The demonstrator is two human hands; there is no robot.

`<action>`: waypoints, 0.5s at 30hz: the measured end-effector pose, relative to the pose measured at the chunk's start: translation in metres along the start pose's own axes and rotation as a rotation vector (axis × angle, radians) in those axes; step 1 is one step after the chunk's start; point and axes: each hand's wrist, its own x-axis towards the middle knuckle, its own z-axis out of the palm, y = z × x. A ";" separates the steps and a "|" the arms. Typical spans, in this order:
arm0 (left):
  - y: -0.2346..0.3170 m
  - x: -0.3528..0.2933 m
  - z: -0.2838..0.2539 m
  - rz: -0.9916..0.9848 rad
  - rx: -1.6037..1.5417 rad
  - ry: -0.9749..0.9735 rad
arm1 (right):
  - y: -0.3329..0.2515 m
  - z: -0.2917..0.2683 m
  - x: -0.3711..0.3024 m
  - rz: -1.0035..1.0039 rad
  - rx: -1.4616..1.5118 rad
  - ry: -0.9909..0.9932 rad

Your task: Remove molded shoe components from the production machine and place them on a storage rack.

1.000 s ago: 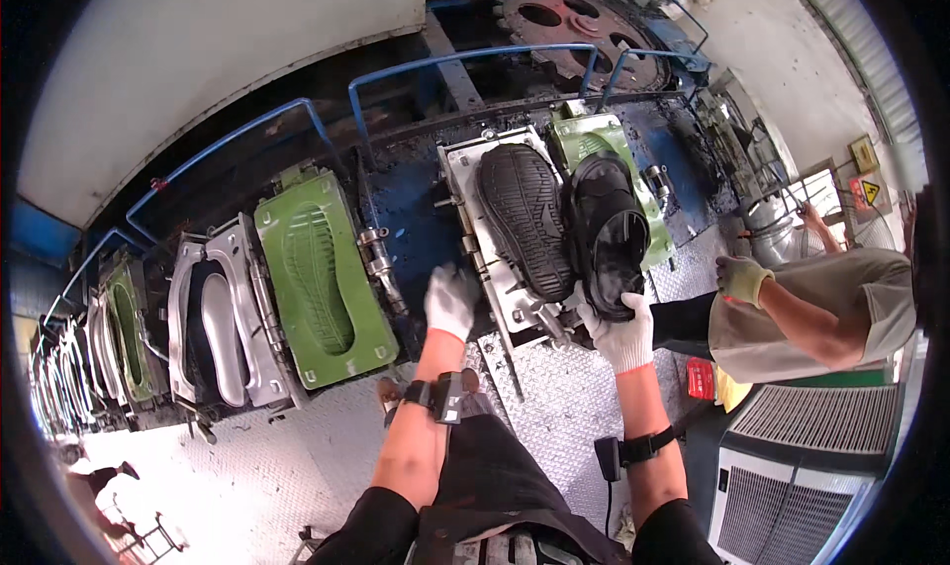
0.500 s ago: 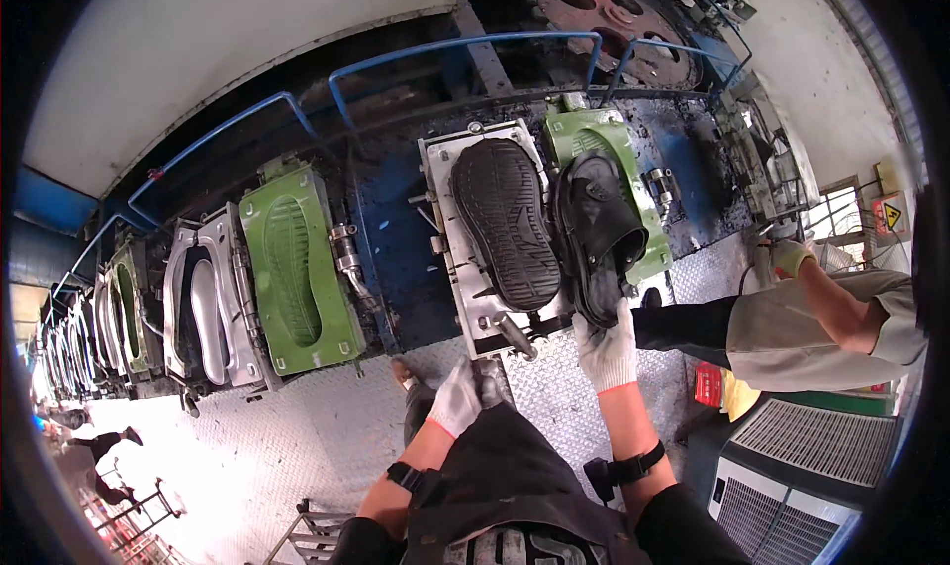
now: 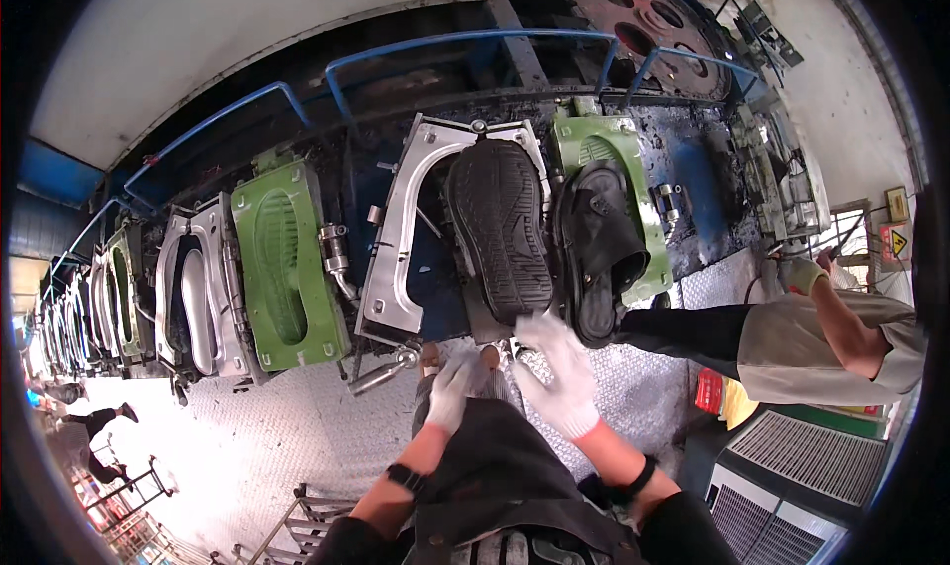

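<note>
A black sandal (image 3: 502, 234) rests with its ridged sole up over the last of an opened mould. To its right a second black sandal (image 3: 597, 258) sits strap side up against a green mould half (image 3: 641, 204). The white-gloved right hand (image 3: 559, 377) is open, fingers spread and slightly blurred, by the lower end of the sole-up sandal; whether it touches is unclear. My left hand (image 3: 455, 387), also gloved, hangs lower and to the left, holding nothing, fingers stretched out. Beside the sole-up sandal a silver mould frame (image 3: 396, 258) stands swung out, its handle (image 3: 386, 372) pointing down left.
More moulds line the machine to the left, including a green half (image 3: 279, 268) and a silver frame with a last (image 3: 203, 308). A blue rail (image 3: 465, 39) runs behind. On the right stand a co-worker (image 3: 811, 328) and a grey slatted unit (image 3: 802, 471).
My right hand has left the heel of the strap-side-up sandal and moved left. The silver frame and its handle have swung left, away from the sole-up sandal. My left hand has shifted little.
</note>
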 end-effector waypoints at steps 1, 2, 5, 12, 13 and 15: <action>0.010 0.035 0.020 0.046 0.027 0.122 | 0.001 0.006 0.022 0.016 -0.112 -0.020; 0.020 0.068 0.032 0.093 0.056 0.247 | 0.001 0.014 0.039 0.030 -0.221 -0.040; 0.019 0.106 0.045 0.212 0.014 0.148 | 0.025 0.034 0.060 0.112 -0.373 -0.110; 0.011 0.145 0.048 -0.056 -0.404 0.045 | 0.030 0.039 0.069 0.158 -0.475 -0.166; 0.007 0.141 0.043 -0.075 -0.400 0.047 | 0.024 0.040 0.071 0.166 -0.437 -0.158; 0.006 0.139 0.046 -0.114 -0.424 0.028 | 0.022 0.043 0.074 0.206 -0.420 -0.140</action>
